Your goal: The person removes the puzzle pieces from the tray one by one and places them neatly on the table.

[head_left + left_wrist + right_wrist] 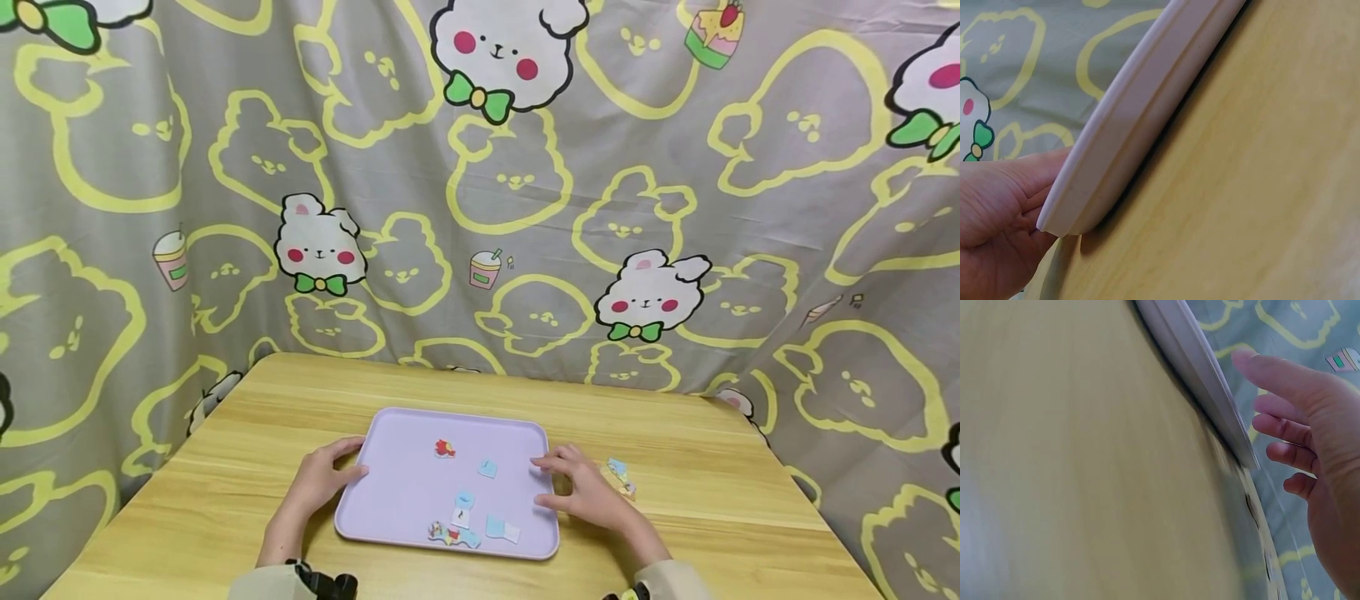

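A light purple tray (405,492) lies on the table, with several small picture puzzle pieces on it. My left hand (324,477) grips the tray's left rim, its thumb at the edge. In the left wrist view, part of the left hand (997,212) is hidden behind the tray wall (1116,119). My right hand (581,487) is at the tray's right rim with fingers spread and slightly bent. The right wrist view shows that hand (1329,437) apart from the tray side (1200,369), holding nothing. On the tray are a red piece (444,449) and a pale blue piece (487,468).
Joined pieces (453,535) lie near the tray's front edge, beside a blue-and-white pair (502,528). More colourful pieces (619,477) lie on the wooden table (712,500), right of my right hand. A patterned curtain (525,250) hangs behind the table.
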The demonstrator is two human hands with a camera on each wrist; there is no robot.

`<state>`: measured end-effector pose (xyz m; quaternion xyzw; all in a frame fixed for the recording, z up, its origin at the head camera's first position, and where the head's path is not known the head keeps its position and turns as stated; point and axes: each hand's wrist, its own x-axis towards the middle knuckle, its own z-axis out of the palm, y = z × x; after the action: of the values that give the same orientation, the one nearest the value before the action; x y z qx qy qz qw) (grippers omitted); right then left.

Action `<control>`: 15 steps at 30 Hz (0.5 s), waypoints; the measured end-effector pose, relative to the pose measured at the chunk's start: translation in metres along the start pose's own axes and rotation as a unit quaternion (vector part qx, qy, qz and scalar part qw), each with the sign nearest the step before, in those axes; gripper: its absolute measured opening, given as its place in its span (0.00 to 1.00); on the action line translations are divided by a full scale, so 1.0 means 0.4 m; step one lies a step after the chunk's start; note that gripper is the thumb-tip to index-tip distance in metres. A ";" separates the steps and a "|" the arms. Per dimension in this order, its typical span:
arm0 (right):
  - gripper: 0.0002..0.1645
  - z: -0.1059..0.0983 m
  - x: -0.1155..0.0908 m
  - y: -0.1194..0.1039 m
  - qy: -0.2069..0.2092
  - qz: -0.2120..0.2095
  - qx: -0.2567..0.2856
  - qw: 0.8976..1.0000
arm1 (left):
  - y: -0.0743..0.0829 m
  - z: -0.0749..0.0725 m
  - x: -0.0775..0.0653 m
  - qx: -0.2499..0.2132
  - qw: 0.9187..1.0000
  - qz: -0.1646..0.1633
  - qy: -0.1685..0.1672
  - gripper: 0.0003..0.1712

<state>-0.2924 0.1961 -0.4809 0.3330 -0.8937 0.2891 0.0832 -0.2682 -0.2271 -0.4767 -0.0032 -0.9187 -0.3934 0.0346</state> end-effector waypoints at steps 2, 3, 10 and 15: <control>0.31 0.008 0.010 -0.012 -0.006 -0.005 0.003 1.000 | 0.000 0.000 0.000 0.001 1.000 0.001 0.000 0.28; 0.31 0.013 0.015 -0.017 -0.009 -0.009 0.007 1.000 | 0.000 0.001 0.000 0.001 1.000 0.001 0.000 0.28; 0.30 0.041 0.049 -0.051 -0.029 -0.047 0.029 0.998 | -0.001 0.001 -0.001 0.002 1.000 0.000 0.002 0.28; 0.31 0.055 0.071 -0.075 -0.053 -0.059 0.040 0.996 | -0.004 0.001 0.000 -0.002 1.000 0.000 0.003 0.28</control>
<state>-0.2940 0.1495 -0.4754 0.4031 -0.8634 0.3008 0.0393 -0.2683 -0.2281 -0.4782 -0.0017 -0.9179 -0.3950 0.0372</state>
